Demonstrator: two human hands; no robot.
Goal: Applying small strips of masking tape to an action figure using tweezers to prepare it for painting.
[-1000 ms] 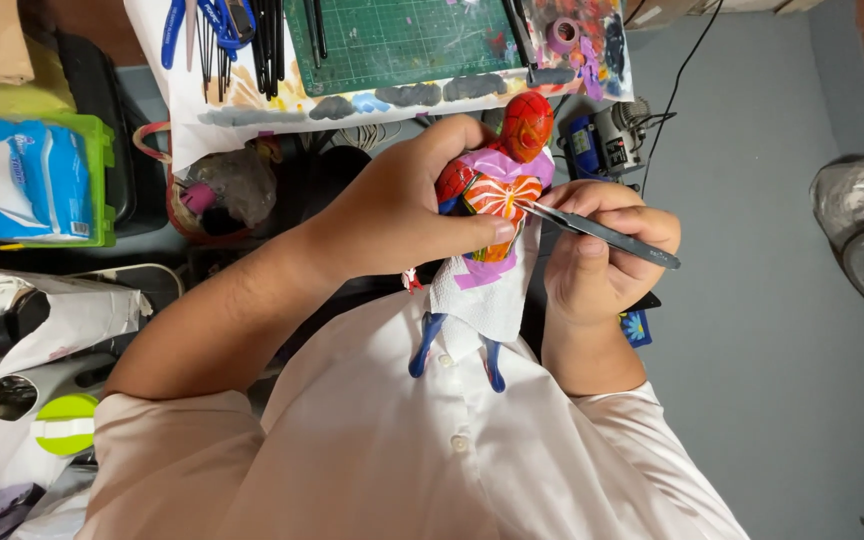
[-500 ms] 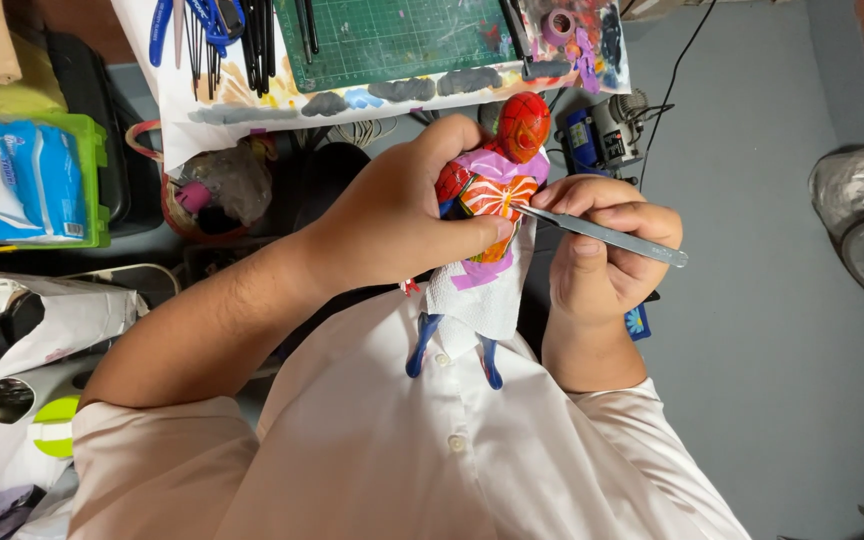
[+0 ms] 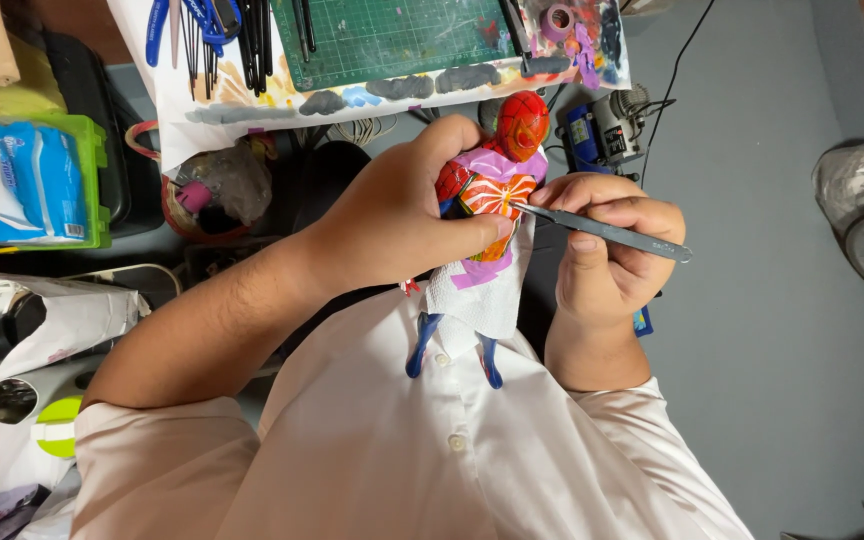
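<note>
Plastic action figure point(image 3: 497, 190), red head, purple tape, paper-wrapped legs, held chest-high above shirt. Left hand point(image 3: 402, 215) clenched round torso. Right hand point(image 3: 607, 255) pinched thin metal tool point(image 3: 602, 230), tip on chest. Likely light, rigid; joints fragile: grip torso.

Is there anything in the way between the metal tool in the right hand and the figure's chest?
Nothing visible. The right hand holds the thin metal tool with its tip already on the orange chest of the red and blue figure. The left hand grips the figure from its side, thumb just below the tip, not across it.
</note>
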